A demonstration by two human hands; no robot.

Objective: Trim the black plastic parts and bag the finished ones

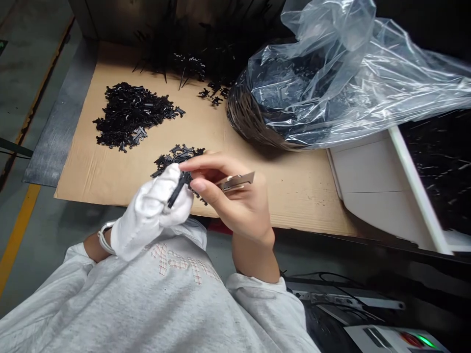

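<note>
Two hands (147, 211) (246, 206) at one worktop (55, 122): one black part (175, 192) held, one metal tool (237, 181) held.
The left hand, in one white glove (128, 230), has its fingers closed on the single black part, which sits above the near edge of one cardboard sheet (294, 191). The right hand, bare, has its fingers closed around the single flat metal tool; its thumb and index finger reach to the part and glove, and exact contact cannot be told. Two piles of black parts lie on the sheet: one large pile (128, 115) at the left and one small pile (172, 156) just beyond the hands, partly hidden by them. One clear plastic bag (353, 93) stands at the right, beside one white box (379, 186).
</note>
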